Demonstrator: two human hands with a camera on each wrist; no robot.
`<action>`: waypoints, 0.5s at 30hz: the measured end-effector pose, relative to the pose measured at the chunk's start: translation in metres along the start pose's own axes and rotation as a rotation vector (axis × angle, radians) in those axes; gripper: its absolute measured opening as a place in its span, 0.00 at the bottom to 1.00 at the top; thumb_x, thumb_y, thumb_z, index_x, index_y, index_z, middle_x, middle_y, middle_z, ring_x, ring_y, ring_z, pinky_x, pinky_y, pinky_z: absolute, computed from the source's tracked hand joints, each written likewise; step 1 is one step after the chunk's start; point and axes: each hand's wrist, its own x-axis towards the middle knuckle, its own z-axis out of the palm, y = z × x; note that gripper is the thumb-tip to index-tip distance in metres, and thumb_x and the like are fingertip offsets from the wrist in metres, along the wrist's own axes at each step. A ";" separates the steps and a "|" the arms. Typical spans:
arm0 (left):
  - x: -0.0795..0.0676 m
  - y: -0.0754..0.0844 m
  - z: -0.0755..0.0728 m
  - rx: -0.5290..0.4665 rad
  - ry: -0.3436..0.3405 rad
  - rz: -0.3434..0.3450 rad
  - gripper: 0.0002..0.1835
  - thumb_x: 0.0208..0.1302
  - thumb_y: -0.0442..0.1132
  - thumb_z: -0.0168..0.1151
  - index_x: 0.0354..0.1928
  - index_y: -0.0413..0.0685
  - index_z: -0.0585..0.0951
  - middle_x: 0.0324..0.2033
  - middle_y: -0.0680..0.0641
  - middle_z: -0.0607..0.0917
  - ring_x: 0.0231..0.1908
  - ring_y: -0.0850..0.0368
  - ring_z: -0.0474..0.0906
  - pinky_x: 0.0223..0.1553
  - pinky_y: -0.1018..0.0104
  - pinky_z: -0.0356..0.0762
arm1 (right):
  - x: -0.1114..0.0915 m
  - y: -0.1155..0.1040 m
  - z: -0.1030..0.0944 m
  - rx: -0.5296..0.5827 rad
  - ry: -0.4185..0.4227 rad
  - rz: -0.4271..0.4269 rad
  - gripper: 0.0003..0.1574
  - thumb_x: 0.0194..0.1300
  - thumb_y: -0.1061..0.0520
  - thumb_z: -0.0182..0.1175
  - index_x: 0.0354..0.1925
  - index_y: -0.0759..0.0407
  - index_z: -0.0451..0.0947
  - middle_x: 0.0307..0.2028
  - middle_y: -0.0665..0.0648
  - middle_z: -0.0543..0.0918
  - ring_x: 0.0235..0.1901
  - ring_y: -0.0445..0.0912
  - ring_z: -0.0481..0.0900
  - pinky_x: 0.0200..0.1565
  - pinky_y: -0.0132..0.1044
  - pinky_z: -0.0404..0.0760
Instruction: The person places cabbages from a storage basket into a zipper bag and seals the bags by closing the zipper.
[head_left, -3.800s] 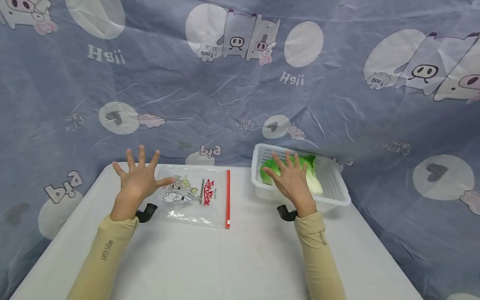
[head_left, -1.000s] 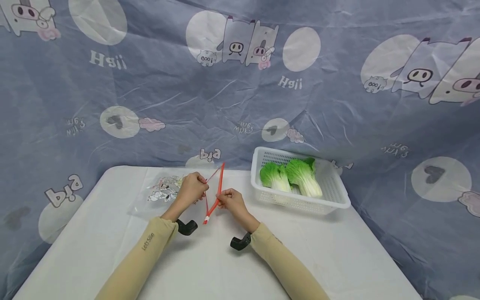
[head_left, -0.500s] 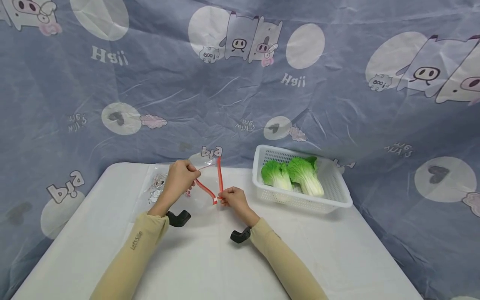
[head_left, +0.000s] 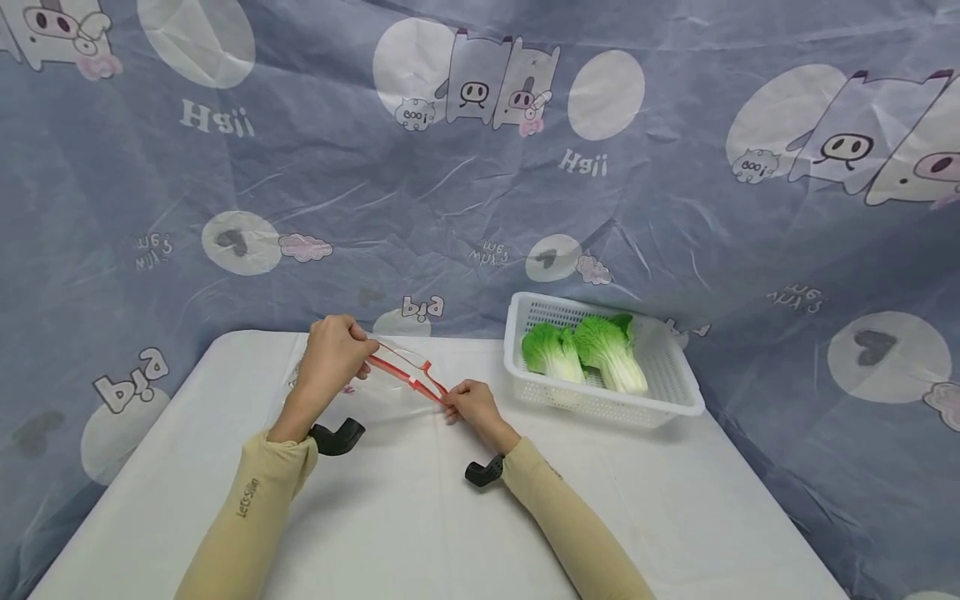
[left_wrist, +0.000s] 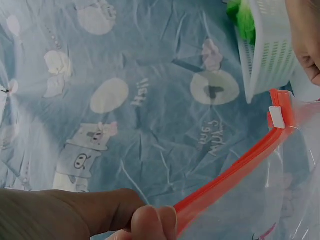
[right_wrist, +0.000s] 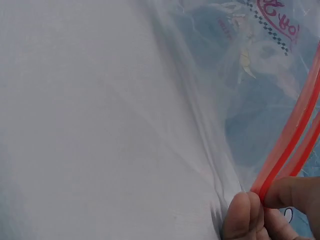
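Note:
A clear zip bag with a red seal strip is held above the white table. My left hand pinches the strip's far end. My right hand pinches the near end of the red strip, close to the table. A white slider clip sits on the strip near the right hand. A white basket at the right holds two green cabbages.
A blue cartoon-print cloth hangs behind and around the table. The basket stands at the table's back right edge. Black wrist mounts show under both forearms.
The strip has swung from upright to nearly level: my left hand moved left and up, and the right hand stayed near the table. Earlier still, both hands were open and the bag lay flat.

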 end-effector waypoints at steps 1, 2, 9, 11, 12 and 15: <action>0.000 0.000 0.001 -0.005 -0.011 -0.011 0.06 0.62 0.34 0.61 0.32 0.36 0.77 0.23 0.37 0.85 0.14 0.58 0.81 0.17 0.65 0.77 | 0.001 0.000 0.000 -0.004 -0.007 -0.005 0.06 0.59 0.64 0.64 0.32 0.66 0.76 0.24 0.62 0.83 0.18 0.41 0.79 0.27 0.35 0.84; 0.001 0.001 0.002 -0.012 -0.028 -0.020 0.06 0.62 0.34 0.60 0.32 0.36 0.77 0.23 0.37 0.85 0.14 0.58 0.81 0.17 0.65 0.77 | 0.001 0.000 -0.001 -0.006 -0.011 -0.013 0.06 0.59 0.64 0.64 0.32 0.66 0.76 0.24 0.61 0.83 0.18 0.41 0.79 0.26 0.35 0.84; 0.006 -0.003 0.021 -0.011 -0.125 -0.063 0.05 0.59 0.31 0.59 0.29 0.35 0.78 0.16 0.42 0.83 0.13 0.58 0.81 0.21 0.60 0.82 | -0.001 -0.006 -0.006 -0.038 -0.027 -0.077 0.09 0.59 0.62 0.66 0.36 0.67 0.77 0.23 0.53 0.82 0.20 0.40 0.79 0.30 0.35 0.84; 0.007 -0.006 0.026 -0.003 -0.143 -0.065 0.05 0.59 0.30 0.59 0.28 0.35 0.78 0.15 0.42 0.83 0.12 0.57 0.81 0.22 0.60 0.83 | -0.002 -0.009 -0.006 -0.044 -0.028 -0.100 0.09 0.60 0.61 0.66 0.36 0.66 0.77 0.23 0.53 0.82 0.21 0.40 0.79 0.31 0.37 0.84; 0.008 -0.006 0.028 0.008 -0.149 -0.065 0.05 0.59 0.30 0.59 0.28 0.35 0.78 0.14 0.43 0.83 0.12 0.57 0.81 0.22 0.60 0.83 | -0.003 -0.010 -0.007 -0.047 -0.028 -0.110 0.10 0.60 0.61 0.66 0.36 0.65 0.77 0.23 0.52 0.82 0.21 0.40 0.79 0.32 0.37 0.84; 0.008 -0.007 0.032 0.039 -0.166 -0.061 0.05 0.59 0.31 0.60 0.28 0.36 0.78 0.14 0.43 0.82 0.12 0.58 0.80 0.21 0.65 0.82 | -0.004 -0.013 -0.007 -0.037 -0.020 -0.123 0.10 0.60 0.61 0.66 0.36 0.65 0.76 0.23 0.52 0.82 0.20 0.39 0.79 0.31 0.36 0.84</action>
